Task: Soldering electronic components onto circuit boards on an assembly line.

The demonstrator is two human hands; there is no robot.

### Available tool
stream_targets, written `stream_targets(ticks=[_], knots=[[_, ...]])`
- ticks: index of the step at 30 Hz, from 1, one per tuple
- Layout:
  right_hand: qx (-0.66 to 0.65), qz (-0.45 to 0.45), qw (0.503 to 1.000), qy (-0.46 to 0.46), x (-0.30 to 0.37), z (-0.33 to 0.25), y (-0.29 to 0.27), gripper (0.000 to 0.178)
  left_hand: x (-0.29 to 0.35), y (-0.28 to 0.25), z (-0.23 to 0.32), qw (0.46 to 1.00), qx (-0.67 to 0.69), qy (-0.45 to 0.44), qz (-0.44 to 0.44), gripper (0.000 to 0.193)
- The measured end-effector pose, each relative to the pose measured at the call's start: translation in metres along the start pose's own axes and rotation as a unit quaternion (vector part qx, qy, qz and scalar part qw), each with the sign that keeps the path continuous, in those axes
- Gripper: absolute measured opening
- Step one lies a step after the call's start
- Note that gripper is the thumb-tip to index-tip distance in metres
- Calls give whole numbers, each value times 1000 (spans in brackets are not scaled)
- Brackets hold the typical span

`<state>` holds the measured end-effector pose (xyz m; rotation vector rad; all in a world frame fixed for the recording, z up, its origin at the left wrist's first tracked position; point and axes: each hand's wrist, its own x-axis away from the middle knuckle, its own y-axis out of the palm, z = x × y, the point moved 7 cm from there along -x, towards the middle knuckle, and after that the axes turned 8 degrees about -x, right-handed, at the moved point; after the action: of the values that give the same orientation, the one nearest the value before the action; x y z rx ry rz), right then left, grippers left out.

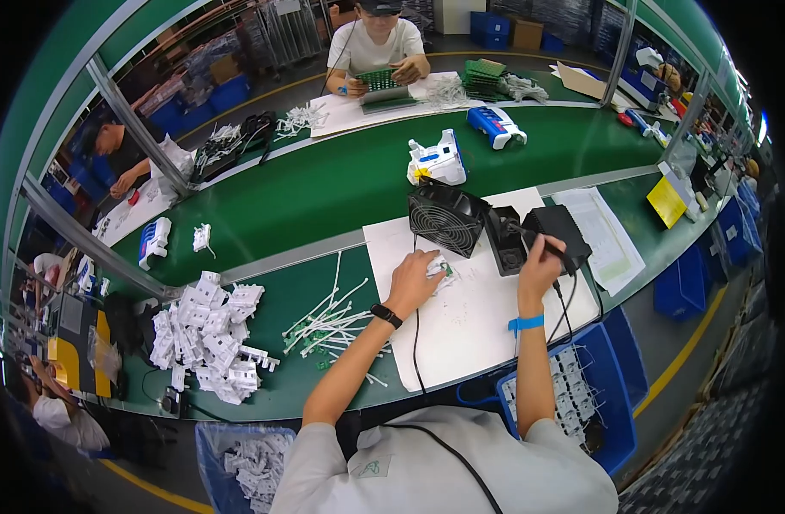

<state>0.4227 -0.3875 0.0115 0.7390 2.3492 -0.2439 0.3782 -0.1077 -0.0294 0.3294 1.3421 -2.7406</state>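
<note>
On a white board [486,325], my left hand [414,281] is closed on a small white plastic part [436,266] with a bit of green circuit board showing on it. My right hand [540,272] grips the dark handle of a soldering iron [550,249], which points to the left over a black soldering iron stand [510,257]. Whether the iron's tip touches the stand I cannot tell. Just beyond my left hand stands a black fan [446,224] with a round wire grille. A black ribbed box [557,233] sits right of the stand.
Left lie a heap of white plastic parts [208,334] and white cables [337,321] with small green boards. A green conveyor belt [324,201] carries blue-and-white housings [497,127]. Paper sheets [605,236] lie right. Blue bins [611,377] stand below the bench. Across sits a co-worker [377,51].
</note>
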Motion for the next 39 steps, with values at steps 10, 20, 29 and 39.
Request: stream_targets(ticks=[10, 20, 29, 39], knots=[[-154, -109, 981, 42, 79, 15, 8, 4, 30, -2, 19, 980, -157, 78, 95, 55], [-211, -198, 948, 134, 96, 16, 23, 7, 38, -13, 10, 981, -123, 148, 39, 45], [-186, -273, 936, 125, 95, 0, 39, 9, 35, -17, 14, 975, -153, 159, 34, 42], [-157, -276, 942, 108, 92, -8, 42, 8, 37, -15, 13, 976, -153, 153, 42, 45]])
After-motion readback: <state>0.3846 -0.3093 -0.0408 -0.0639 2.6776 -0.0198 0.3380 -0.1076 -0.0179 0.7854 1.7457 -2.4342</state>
